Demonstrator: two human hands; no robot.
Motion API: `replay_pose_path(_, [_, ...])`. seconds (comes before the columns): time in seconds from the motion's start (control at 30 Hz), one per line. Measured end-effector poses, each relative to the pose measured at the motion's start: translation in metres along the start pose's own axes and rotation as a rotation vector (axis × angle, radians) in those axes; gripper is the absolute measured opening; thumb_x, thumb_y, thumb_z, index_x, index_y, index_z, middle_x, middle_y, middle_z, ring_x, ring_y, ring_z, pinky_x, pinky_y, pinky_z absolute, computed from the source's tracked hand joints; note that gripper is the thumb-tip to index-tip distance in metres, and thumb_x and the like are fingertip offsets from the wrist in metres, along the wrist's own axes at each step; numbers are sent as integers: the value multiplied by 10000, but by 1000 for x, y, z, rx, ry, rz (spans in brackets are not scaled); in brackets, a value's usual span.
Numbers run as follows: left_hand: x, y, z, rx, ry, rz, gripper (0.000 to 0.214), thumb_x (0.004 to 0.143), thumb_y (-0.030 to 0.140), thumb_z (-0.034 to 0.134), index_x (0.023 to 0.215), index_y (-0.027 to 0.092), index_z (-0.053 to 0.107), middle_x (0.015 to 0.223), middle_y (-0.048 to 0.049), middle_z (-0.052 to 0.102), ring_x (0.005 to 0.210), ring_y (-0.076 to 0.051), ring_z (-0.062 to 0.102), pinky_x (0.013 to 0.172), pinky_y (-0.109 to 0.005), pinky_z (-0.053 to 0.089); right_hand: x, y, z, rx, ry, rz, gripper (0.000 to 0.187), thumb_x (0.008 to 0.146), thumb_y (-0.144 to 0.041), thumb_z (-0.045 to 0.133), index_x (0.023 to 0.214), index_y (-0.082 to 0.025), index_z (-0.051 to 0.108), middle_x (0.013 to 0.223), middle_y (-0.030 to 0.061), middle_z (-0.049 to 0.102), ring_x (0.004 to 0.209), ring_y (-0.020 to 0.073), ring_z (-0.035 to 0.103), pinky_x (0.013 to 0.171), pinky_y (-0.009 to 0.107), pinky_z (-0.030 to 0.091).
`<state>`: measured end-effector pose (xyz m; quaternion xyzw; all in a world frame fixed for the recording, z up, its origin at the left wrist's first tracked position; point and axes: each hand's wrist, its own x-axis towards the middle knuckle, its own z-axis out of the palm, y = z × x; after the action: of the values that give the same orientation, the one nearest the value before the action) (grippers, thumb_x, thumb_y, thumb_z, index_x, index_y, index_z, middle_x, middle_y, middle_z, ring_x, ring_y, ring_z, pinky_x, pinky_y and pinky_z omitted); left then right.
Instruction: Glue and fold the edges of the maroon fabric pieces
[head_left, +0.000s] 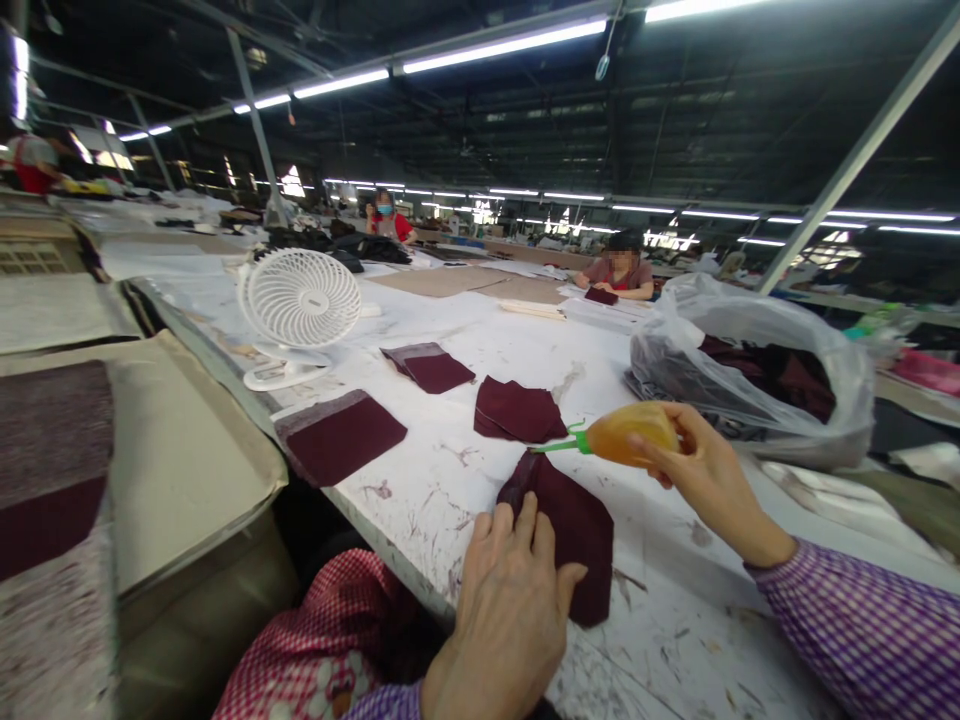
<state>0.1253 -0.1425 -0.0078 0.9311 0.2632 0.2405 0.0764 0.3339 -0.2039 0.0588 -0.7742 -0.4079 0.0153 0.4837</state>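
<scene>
My right hand (694,465) is wrapped round a squeeze bottle (626,436) of amber liquid with a green nozzle. The bottle lies nearly level, its tip at the upper edge of a maroon fabric piece (581,530). My left hand (510,590) rests on that piece, fingers stretched out and pressing near a folded strip along its left edge. Whether the nozzle tip touches the cloth I cannot tell. Just beyond sits a small stack of maroon pieces (517,408). Two more maroon pieces with greyish borders, a nearer one (349,438) and a farther one (431,367), lie to the left.
A white fan (304,300) stands on the stained white table (427,500) at the left. On the right, a clear plastic bag (750,430) holds dark maroon cloth. A co-worker (622,270) sits across the table, and another person (388,222) is farther back.
</scene>
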Motion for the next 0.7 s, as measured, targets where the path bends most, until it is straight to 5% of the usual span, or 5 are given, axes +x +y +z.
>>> replay_pose_path(0.2, [1, 1, -2, -20, -15, -4, 386, 889, 341, 447, 1172, 118, 585, 1290, -99, 543, 1070, -307, 513, 915, -499, 432, 14, 3, -7, 246, 15, 154, 389, 657, -488, 697, 862, -178, 584, 624, -27, 498, 443, 78, 399, 355, 209, 290])
replay_pose_path(0.37, [-1, 0, 0, -13, -1, -13, 411, 892, 354, 439, 1188, 108, 582, 1303, -104, 532, 1096, -321, 507, 937, -506, 422, 28, 8, -28, 389, 148, 187, 302, 650, -450, 720, 768, -208, 583, 646, -15, 491, 450, 74, 376, 338, 212, 258])
replay_pose_path(0.7, [-2, -2, 1, -22, 3, -12, 421, 895, 341, 415, 1211, 114, 574, 1320, -83, 517, 1115, -336, 501, 943, -535, 424, 20, -6, -21, 536, 45, 214, 294, 689, -453, 669, 821, -199, 602, 757, 27, 570, 467, 76, 338, 362, 210, 201])
